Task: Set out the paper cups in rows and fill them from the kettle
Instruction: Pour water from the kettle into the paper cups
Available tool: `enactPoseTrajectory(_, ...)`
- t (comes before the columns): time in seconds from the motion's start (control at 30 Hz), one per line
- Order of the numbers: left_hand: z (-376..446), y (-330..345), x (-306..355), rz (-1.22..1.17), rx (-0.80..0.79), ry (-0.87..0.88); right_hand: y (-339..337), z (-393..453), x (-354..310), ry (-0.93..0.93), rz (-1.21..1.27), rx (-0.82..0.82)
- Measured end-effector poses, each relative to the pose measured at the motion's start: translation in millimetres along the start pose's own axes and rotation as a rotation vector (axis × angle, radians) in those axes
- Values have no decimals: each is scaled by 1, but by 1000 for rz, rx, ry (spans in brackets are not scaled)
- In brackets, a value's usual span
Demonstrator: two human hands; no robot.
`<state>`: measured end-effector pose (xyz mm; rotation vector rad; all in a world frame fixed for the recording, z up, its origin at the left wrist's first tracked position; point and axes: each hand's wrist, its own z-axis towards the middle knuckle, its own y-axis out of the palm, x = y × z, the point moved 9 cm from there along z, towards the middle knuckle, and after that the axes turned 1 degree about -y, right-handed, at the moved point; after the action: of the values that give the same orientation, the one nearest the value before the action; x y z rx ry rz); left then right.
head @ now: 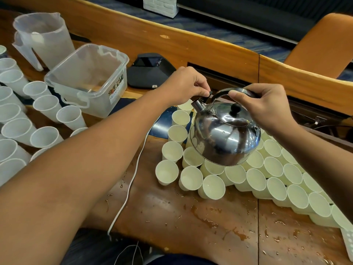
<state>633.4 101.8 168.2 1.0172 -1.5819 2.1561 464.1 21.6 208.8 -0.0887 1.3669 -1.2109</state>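
- Polished steel, the round dome-shaped kettle point(225, 134) with a black lid knob hangs above the pale yellow paper cups point(256, 178), tipped so its short spout points up and to the left
- The right hand point(267, 106) makes its grip on the kettle's arched metal handle, fingers curled over the top of it
- The left hand point(188, 87) pinches the small black lever at the spout, thumb and forefinger closed on it
- The paper cups stand packed rim to rim in slanting rows on the brown wooden tabletop point(191, 217), right under and around the kettle; several near ones show liquid inside
- Drops and small puddles lie on the tabletop in front of the cups
- A thin white cable point(131, 180) runs across the wood beside the left forearm
- To the left stand rows of translucent white plastic cups point(45, 136), a clear plastic storage tub point(89, 77) and a frosted plastic jug point(44, 37)
- A dark grey wedge-shaped device point(150, 71) sits behind the tub
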Motion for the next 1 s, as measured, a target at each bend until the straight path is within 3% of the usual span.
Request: enactPoseTrajectory(1.0,-24,13,-23,-93,5,-82,20,-2,-5,38,-67,-69)
